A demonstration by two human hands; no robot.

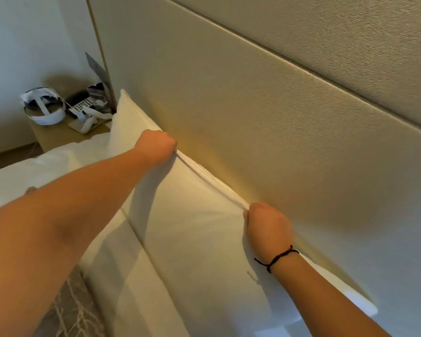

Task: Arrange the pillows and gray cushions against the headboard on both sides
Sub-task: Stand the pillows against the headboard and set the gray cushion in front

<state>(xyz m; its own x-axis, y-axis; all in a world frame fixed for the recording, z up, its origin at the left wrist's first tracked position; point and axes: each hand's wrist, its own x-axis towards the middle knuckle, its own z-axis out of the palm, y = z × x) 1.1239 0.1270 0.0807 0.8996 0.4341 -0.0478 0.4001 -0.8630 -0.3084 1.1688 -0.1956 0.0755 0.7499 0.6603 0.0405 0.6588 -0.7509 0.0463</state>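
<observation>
A white pillow (192, 215) stands upright against the beige padded headboard (253, 117). My left hand (157, 148) grips the pillow's top edge toward its far end. My right hand (267, 224), with a black cord at the wrist, grips the same top edge nearer to me. A second white pillow (131, 276) lies in front of the first, lower down. A patterned gray fabric (68, 310) shows at the bottom left; I cannot tell whether it is a cushion.
A wooden nightstand (51, 135) stands past the bed's far end, holding a white headset (44, 108), a phone keypad (82, 107) and small items. White bedding (34, 171) covers the mattress at left.
</observation>
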